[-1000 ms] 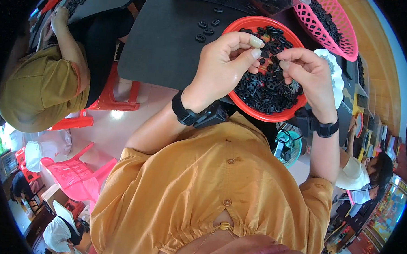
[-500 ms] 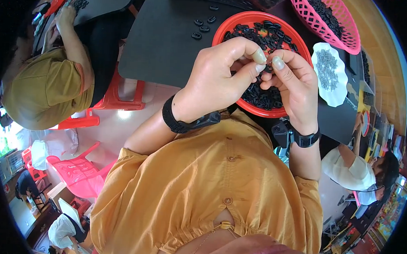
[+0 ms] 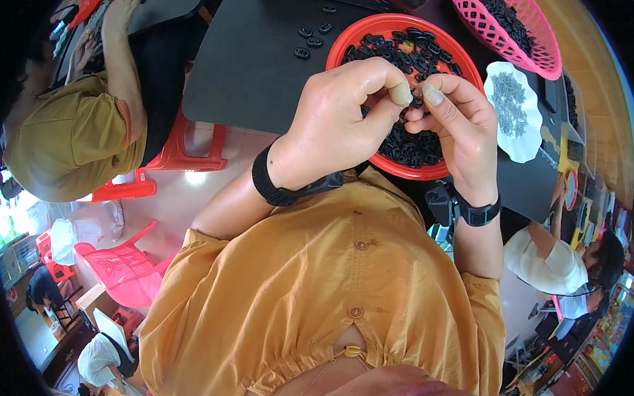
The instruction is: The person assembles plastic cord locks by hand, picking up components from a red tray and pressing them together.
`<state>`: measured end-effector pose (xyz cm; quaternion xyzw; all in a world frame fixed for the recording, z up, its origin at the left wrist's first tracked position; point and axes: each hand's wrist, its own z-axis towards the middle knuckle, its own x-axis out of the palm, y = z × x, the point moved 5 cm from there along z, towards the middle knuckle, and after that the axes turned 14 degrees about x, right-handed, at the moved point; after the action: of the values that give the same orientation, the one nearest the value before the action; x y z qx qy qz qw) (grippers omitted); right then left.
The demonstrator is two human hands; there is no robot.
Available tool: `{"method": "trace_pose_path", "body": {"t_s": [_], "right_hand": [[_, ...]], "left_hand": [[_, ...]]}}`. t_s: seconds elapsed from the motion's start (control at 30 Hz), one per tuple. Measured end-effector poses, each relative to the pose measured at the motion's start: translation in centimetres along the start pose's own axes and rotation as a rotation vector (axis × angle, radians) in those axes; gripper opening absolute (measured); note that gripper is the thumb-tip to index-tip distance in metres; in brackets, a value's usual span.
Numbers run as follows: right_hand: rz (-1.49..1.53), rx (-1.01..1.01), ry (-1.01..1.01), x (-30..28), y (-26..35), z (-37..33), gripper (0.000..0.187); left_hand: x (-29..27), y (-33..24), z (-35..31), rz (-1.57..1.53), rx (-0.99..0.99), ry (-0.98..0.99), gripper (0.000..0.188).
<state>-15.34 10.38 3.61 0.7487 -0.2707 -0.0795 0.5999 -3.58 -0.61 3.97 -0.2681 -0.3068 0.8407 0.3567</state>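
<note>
Over a red basin, my two hands meet fingertip to fingertip. My left hand has thumb and forefinger closed in a pinch; what they hold, if anything, is too small and hidden to name. My right hand grips a small black plastic part between thumb and fingers, right against the left fingertips. Many loose black plastic pieces fill the basin below. To the right of my right hand stands a white scalloped dish with a heap of tiny grey, spring-like pieces.
Several black oval cord-lock-like parts lie on the dark table left of the basin. A pink perforated basket of black pieces stands at the far right. Co-workers sit left and right. A pink chair stands behind left.
Both hands stay together over the basin. My left thumb has tucked in behind the forefinger, and the black part now shows between the fingertips. The left co-worker's hand has moved farther out over their table.
</note>
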Motion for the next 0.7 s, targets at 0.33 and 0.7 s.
{"method": "trace_pose_path", "body": {"t_s": [0.33, 0.7], "right_hand": [[-0.048, -0.022, -0.008, 0.12, 0.11, 0.19, 0.018], [-0.045, -0.028, 0.001, 0.56, 0.46, 0.18, 0.016]], "left_hand": [[-0.22, -0.31, 0.30, 0.050, 0.053, -0.002, 0.010], [-0.47, -0.28, 0.15, 0.053, 0.078, -0.032, 0.010]]}}
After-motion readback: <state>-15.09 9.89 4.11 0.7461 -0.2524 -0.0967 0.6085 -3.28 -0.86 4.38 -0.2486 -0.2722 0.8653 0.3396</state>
